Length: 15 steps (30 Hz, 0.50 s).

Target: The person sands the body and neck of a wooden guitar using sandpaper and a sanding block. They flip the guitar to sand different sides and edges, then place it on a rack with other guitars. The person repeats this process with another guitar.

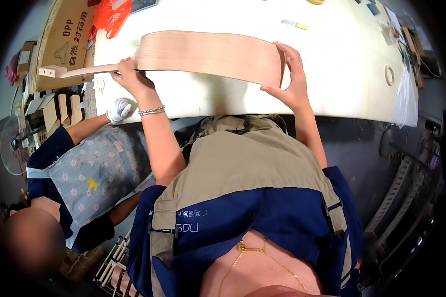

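Note:
An unfinished, pale wooden guitar (208,54) is held on edge above the white table, its curved side facing me. The neck points left and ends in a headstock (52,72) with small holes. My left hand (134,81) is closed round the neck close to where it meets the body. At the body's right end, my right hand (293,81) grips the rim between thumb and fingers, thumb on the near edge and fingers at the far one. The face turned away from me is hidden.
The white table (342,59) carries a small yellow-handled tool (295,24), a tape roll (389,75) and a red plastic bag (113,17). A cardboard box (59,39) stands left. Beside me a co-worker in a flowered apron (96,171) rests a white-gloved hand (119,110) at the table edge.

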{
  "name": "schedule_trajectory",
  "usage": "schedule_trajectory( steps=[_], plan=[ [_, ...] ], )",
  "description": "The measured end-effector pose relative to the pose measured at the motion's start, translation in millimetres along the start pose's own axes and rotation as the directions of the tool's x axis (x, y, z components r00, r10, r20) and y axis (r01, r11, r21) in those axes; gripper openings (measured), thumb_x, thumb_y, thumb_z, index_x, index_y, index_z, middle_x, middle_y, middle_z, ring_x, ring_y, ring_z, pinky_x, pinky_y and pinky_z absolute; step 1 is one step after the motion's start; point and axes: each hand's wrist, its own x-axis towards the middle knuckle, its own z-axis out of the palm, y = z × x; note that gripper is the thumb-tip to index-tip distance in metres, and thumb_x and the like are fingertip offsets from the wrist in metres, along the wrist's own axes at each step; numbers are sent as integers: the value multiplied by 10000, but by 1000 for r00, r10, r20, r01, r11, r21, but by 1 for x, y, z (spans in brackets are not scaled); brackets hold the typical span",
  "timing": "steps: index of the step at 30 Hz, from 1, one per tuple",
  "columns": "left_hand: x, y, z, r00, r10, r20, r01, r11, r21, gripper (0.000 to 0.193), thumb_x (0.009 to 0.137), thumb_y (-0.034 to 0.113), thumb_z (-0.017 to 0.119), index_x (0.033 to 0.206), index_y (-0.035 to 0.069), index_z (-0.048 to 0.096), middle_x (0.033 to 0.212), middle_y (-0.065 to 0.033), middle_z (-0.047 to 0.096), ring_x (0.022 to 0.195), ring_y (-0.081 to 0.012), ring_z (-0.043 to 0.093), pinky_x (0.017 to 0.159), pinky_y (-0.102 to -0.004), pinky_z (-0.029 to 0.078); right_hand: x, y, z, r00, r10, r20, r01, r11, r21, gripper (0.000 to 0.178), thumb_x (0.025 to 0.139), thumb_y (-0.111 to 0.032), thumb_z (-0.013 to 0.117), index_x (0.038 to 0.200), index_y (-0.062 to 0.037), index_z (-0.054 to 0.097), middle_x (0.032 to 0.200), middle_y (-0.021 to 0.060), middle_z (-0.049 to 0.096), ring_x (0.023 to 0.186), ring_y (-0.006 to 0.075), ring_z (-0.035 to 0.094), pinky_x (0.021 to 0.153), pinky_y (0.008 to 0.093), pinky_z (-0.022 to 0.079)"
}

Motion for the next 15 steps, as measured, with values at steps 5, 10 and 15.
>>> schedule_trajectory(
  steps=[5, 10, 15],
  plan=[
    [13, -11, -6, 1000, 21, 0, -21, 1000, 12, 356, 800, 91, 572, 1081, 54, 357, 894, -68, 507, 751, -166, 567, 629, -280, 513, -6, 23, 5, 997, 74, -38, -64, 975, 214, 880, 561, -355, 829, 1297, -105, 416, 1287, 87, 436, 1199, 262, 426, 992, 429, 362],
    [17, -14, -8, 999, -11, 39, 10, 999, 43, 495, 769, 63, 560, 1181, 68, 286, 931, -78, 473, 830, -169, 518, 729, -321, 477, -8, 32, 5, 989, 148, -14, -138, 948, 286, 903, 575, -396, 815, 1317, -117, 383, 1321, 74, 404, 1259, 269, 366, 1031, 469, 328],
    [27, -19, -12, 998, -38, 50, 36, 999, 27, 425, 772, 60, 556, 1120, 77, 314, 901, -61, 501, 758, -149, 542, 621, -296, 475, -7, 42, 5, 981, 192, 31, -189, 905, 382, 906, 588, -378, 807, 1333, -117, 361, 1360, 93, 359, 1293, 270, 320, 1049, 479, 308]
  ],
)
